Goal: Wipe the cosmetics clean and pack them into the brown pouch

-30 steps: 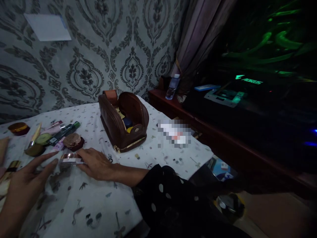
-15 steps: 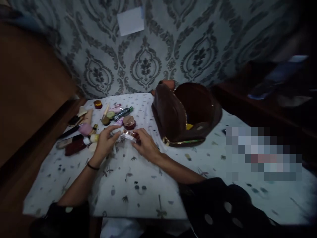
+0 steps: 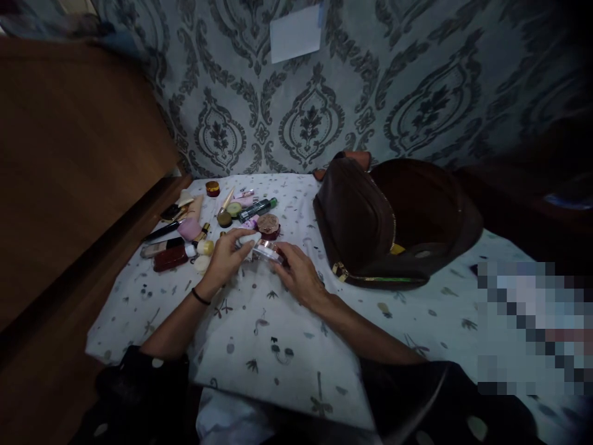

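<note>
My left hand (image 3: 228, 258) has its fingers closed round a small white item (image 3: 251, 238), partly hidden by the fingers. Between the two hands is a round clear-and-white compact (image 3: 269, 250), held at its right side by my right hand (image 3: 299, 272). Just behind it lies a pinkish-brown round compact (image 3: 268, 224) on a dark red one. Left of my left hand lie a dark red bottle (image 3: 170, 259), a pink sponge (image 3: 189, 228) and a yellow-capped item (image 3: 205, 247).
An open brown bag (image 3: 356, 228) stands on the patterned white cloth (image 3: 259, 371) to the right. Brushes, tubes and a small red-and-gold jar (image 3: 212, 188) lie at the back left. A wooden panel (image 3: 78, 142) rises at the left, before a patterned wall.
The view has turned left, so everything appears farther right. Both hands remain together around the compact, with little visible change in their grip.
</note>
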A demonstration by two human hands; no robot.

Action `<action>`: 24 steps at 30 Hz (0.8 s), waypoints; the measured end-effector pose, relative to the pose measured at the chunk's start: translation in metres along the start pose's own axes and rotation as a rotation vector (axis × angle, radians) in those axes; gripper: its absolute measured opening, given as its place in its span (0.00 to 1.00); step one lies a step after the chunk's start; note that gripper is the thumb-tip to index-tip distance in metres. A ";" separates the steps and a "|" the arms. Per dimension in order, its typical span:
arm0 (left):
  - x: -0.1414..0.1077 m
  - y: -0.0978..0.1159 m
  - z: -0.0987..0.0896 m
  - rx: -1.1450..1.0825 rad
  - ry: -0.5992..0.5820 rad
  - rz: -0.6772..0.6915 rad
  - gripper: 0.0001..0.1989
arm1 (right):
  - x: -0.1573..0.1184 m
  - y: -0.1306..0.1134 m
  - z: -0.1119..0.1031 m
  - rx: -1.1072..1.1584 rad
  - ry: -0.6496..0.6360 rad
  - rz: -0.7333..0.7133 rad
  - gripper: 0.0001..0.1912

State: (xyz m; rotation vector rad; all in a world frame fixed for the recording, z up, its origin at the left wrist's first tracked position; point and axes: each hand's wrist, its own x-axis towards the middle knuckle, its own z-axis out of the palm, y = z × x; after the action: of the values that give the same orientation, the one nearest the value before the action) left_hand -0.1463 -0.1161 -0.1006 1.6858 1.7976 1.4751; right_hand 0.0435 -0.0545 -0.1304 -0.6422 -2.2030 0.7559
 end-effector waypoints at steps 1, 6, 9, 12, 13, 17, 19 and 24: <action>0.000 0.000 0.000 -0.001 -0.002 0.002 0.14 | 0.000 0.000 0.000 -0.004 0.008 -0.016 0.14; 0.000 -0.001 0.001 -0.017 0.000 0.022 0.14 | 0.001 0.005 0.003 -0.004 0.017 -0.070 0.20; 0.001 -0.003 0.001 -0.013 -0.008 0.024 0.14 | 0.002 0.009 0.006 0.025 0.033 -0.043 0.25; 0.001 -0.005 0.001 -0.003 0.011 0.014 0.14 | 0.003 0.011 0.008 0.027 0.065 0.028 0.21; 0.001 -0.005 0.001 0.000 0.017 0.011 0.14 | 0.003 0.010 0.008 0.023 0.065 0.048 0.17; 0.001 -0.007 0.001 0.028 0.011 0.009 0.14 | 0.002 0.006 0.005 0.014 0.039 0.062 0.09; 0.001 -0.008 0.002 0.036 0.012 0.012 0.14 | 0.001 0.003 0.002 -0.002 0.019 0.067 0.09; 0.000 -0.008 0.002 0.017 0.010 0.008 0.15 | -0.001 0.001 0.000 -0.031 -0.019 0.097 0.08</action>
State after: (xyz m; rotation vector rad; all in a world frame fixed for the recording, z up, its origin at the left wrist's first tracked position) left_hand -0.1491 -0.1132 -0.1077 1.6986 1.8162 1.4784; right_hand 0.0441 -0.0542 -0.1313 -0.7653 -2.2177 0.7814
